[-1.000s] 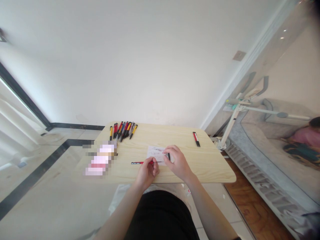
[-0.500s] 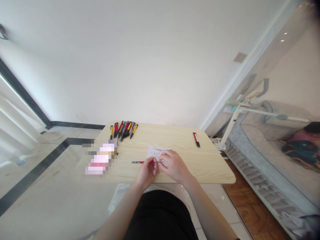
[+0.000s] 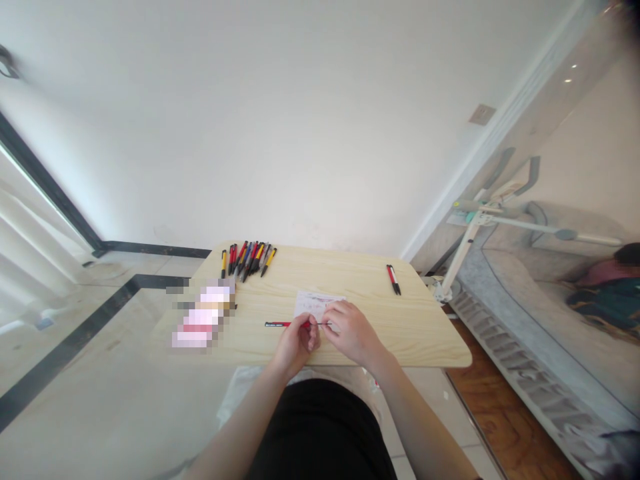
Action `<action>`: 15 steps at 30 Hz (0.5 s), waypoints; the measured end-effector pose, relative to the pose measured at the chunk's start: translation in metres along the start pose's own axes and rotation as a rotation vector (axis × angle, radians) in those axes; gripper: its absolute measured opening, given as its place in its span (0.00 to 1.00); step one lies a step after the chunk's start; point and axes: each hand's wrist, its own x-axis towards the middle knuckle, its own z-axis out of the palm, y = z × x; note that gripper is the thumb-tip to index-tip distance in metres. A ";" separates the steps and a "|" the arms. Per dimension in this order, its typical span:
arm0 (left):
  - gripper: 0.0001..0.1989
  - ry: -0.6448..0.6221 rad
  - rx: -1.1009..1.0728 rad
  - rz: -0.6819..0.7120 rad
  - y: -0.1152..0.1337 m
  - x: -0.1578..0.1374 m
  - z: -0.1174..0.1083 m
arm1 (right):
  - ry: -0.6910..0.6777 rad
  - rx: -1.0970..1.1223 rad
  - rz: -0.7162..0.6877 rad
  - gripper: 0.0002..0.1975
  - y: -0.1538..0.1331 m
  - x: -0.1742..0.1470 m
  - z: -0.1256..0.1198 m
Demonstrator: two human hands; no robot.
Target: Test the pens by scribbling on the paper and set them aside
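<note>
My left hand (image 3: 299,341) is closed around a red and black pen (image 3: 277,325), which lies level with its black end pointing left. From the pen's right side a thin dark rod (image 3: 323,325) shows between my hands; it looks like a pen refill. The fingertips of my right hand (image 3: 353,332) are pinched on the rod's right end. Behind both hands lies a white sheet of paper (image 3: 306,303) with pen marks, partly covered by my right hand.
On the wooden table (image 3: 425,340), several red, yellow, grey and black pens (image 3: 246,260) lie in a pile at the back left. More red and black pens (image 3: 393,280) rest at the right. A blurred-out pink object (image 3: 203,317) is at the left edge. A person (image 3: 610,283) is on the sofa.
My right hand has shifted slightly right, away from my left hand, and a little more of the thin rod shows between them. The pen stays in my left hand.
</note>
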 end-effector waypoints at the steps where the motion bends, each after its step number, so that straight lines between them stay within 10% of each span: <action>1: 0.10 0.003 0.001 -0.002 0.000 0.000 0.000 | 0.000 -0.004 0.001 0.03 0.000 -0.001 0.000; 15: 0.09 0.010 0.012 0.001 0.001 -0.001 0.002 | 0.008 -0.018 0.029 0.03 0.013 -0.013 -0.009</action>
